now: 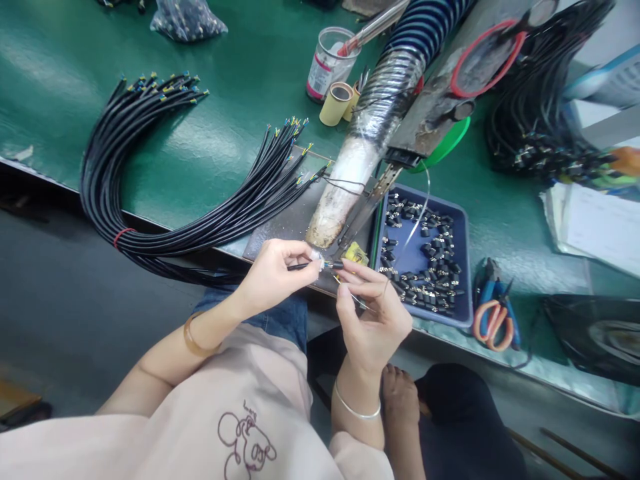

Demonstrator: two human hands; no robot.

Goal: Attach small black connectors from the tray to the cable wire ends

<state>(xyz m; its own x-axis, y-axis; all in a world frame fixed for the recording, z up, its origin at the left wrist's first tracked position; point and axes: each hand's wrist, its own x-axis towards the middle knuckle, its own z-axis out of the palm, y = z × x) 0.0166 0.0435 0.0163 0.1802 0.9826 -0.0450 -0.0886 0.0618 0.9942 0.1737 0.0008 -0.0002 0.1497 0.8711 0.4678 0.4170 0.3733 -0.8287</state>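
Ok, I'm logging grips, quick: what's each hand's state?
Left hand: closed on a black cable.
Right hand: pinching a small black plug and thin wire.

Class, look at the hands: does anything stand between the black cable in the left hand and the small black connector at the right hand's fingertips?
Nothing visible does. The left hand holds the cable, its end right by the connector at the right hand's fingertips. The duct's white lower end hangs beyond them, not between.

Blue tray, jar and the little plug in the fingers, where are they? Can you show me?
Tray (pixel 468 267): head view, on its right rim.
Jar (pixel 319 75): head view, on its label.
Plug (pixel 337 265): head view, on its black body.
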